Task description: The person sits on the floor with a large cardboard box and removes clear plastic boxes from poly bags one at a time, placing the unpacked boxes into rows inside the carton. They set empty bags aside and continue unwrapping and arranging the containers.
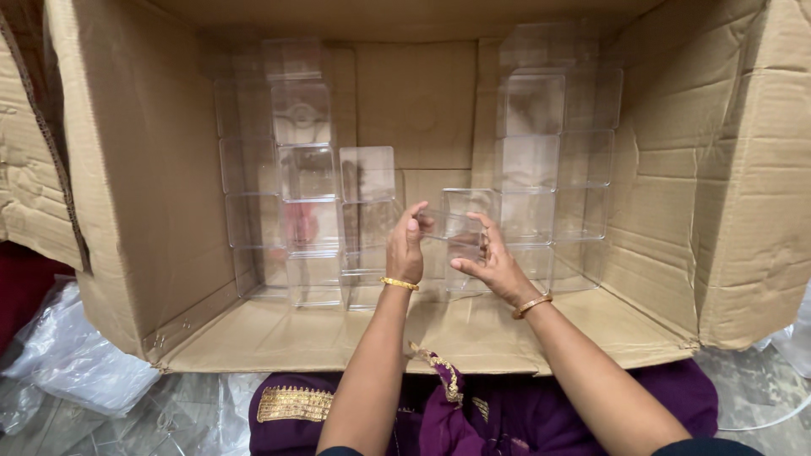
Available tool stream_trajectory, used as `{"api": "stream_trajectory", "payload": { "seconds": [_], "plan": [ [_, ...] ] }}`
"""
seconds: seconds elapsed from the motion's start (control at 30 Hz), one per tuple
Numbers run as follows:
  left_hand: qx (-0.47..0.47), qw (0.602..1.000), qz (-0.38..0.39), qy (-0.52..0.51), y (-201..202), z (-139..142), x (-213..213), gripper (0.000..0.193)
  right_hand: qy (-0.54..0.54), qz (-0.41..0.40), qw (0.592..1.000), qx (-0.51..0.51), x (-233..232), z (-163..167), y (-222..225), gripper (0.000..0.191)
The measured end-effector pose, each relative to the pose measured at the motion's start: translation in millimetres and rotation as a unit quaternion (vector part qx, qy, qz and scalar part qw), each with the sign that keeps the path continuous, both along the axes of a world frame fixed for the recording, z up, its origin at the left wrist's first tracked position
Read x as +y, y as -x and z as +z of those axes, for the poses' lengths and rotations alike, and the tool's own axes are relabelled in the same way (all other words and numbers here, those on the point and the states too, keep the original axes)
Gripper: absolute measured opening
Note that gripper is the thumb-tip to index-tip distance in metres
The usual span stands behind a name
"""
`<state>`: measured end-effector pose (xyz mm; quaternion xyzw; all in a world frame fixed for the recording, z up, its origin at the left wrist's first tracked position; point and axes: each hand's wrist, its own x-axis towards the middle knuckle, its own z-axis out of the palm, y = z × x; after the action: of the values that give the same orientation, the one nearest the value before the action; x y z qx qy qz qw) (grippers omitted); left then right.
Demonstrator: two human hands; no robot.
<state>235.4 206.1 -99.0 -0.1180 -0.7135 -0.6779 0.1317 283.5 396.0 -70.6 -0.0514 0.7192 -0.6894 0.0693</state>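
Both hands reach into a big cardboard carton (pixel 127 169) that lies on its side, open toward the camera. The left hand (pixel 405 249) and the right hand (pixel 490 257) together hold one clear plastic box (pixel 460 221) near the middle of the carton, just above its floor; the left thumb and fingers pinch its left edge, and the right fingers press on its front and right side. The box is transparent, so its edges are hard to make out, and the fingers hide a part of it. Behind it, stacks of the same clear boxes stand against the back wall: a left stack (pixel 296 169) and a right stack (pixel 541 143). Where one box ends and the next begins cannot always be told, and the top boxes fade into glare. Each wrist wears a gold bangle (pixel 399 284). Below the carton, purple cloth (pixel 355 405) with gold trim is cut off by the lower edge. Crumpled clear plastic sheet (pixel 68 355) lies on the floor at the left.
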Motion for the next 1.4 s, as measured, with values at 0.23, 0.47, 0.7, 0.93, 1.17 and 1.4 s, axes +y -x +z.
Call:
{"api": "stream_trajectory", "payload": {
  "seconds": [0.23,0.47,0.7,0.93,1.17,1.4],
  "plan": [
    [0.048,0.995,0.069,0.057,3,-1,3,0.059,0.042,0.007,0.999,-0.013,-2,-8,2,0.094],
    [0.038,0.995,0.074,0.058,3,2,4,0.056,0.052,0.002,0.999,0.006,-2,-11,2,0.091],
    [-0.009,0.996,0.074,0.038,0,-5,5,0.051,0.022,-0.004,1.0,0.002,-1,-11,2,0.091],
    [0.027,0.978,0.134,0.159,3,-21,-8,0.045,-0.113,-0.042,0.992,0.027,5,-11,-1,0.09],
    [-0.326,0.797,0.209,0.463,-11,8,-38,0.067,-0.366,0.019,0.926,-0.091,9,0,-9,0.092],
    [-0.347,0.739,0.132,0.562,-11,-38,-27,0.057,-0.453,0.091,0.885,0.062,12,-13,-8,0.089]
  ]
}}
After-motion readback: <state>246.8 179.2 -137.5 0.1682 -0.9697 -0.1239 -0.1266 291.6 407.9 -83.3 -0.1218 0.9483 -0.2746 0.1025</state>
